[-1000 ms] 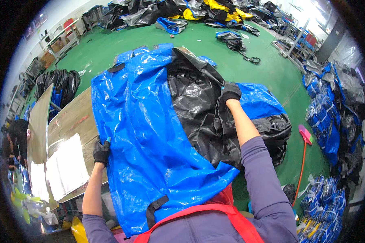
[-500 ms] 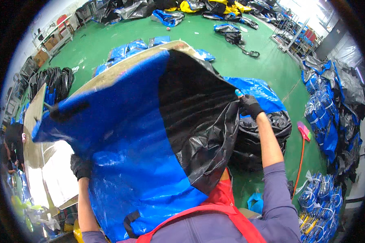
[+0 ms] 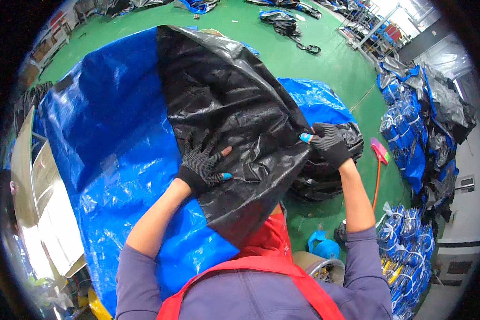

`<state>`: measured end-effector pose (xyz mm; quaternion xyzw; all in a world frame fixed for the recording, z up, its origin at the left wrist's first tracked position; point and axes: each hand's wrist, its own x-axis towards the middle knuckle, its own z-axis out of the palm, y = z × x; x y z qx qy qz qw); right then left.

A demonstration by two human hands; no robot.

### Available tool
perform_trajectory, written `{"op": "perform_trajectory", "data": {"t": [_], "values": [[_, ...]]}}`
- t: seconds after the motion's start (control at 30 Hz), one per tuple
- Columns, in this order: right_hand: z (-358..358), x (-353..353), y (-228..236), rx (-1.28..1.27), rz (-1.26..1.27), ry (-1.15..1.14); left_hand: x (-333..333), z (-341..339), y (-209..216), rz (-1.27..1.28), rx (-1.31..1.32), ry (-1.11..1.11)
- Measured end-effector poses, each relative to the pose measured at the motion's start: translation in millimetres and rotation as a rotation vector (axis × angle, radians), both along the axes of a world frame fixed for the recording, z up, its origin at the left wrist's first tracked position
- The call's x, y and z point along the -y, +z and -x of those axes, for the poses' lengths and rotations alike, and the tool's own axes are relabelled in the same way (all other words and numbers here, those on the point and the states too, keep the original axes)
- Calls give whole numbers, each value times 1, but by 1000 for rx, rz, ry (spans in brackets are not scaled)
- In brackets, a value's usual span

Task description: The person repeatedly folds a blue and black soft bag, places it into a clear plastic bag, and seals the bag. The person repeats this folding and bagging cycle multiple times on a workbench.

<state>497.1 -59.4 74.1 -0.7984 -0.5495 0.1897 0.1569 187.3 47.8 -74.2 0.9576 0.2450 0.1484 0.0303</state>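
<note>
A large blue and black tarpaulin piece [image 3: 112, 138] lies spread out before me, its glossy black panel [image 3: 224, 80] on the right and its blue part on the left. My left hand [image 3: 200, 168], in a dotted black glove, rests flat on the black panel near the seam with the fingers spread. At the panel's right edge my right hand [image 3: 328, 144], gloved alike, pinches the tarpaulin between thumb and fingers. Blue covering shows on both thumb tips. The surface under the sheet is mostly hidden.
Blue and black folded tarpaulin [image 3: 320, 101] is piled just right of the sheet. A pink broom [image 3: 380, 152] with an orange handle lies beyond it. Tied blue bundles [image 3: 408, 234] line the right side. A bin [image 3: 322, 266] stands by my right elbow, pale boards [image 3: 53, 213] at left.
My left hand has left the blue part's left side and now lies flat on the black panel. The raised sheet has come down and spread. My right hand still grips its edge.
</note>
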Motion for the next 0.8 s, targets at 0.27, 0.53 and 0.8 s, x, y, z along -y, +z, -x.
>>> {"op": "perform_trajectory", "data": {"t": [0.27,0.53,0.8], "values": [[90,-103,-13,326,-433,881,19,-16,-5,10,117,-54],[94,-212,-121,501,239,481,58,-8,45,1026,-224,-409],[67,-219,-50,534,-13,584,-101,35,5,4,-67,327]]}}
